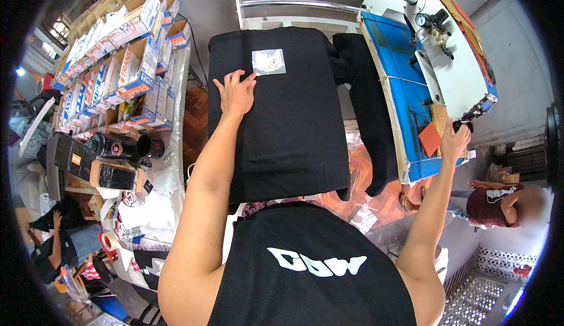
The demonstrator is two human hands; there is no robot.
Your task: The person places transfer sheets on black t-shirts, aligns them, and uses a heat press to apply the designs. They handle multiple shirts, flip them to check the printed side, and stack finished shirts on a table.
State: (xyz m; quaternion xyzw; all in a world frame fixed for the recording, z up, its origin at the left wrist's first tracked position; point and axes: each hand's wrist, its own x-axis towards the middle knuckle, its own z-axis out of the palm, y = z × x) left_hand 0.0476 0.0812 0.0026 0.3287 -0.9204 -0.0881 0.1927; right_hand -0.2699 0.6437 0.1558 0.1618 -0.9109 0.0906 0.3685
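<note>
Left hand [237, 95] spread on black garment [291, 132]; I judge it soft, best held by edges. Right hand [454, 142]: closure, cannot tell.

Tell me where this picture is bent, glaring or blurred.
Head view: boxes at left skew toward the edge; bright highlights streak the chrome rail; the bystander at right has a blurred head; the left hand on the black garment looks sharp.
</note>
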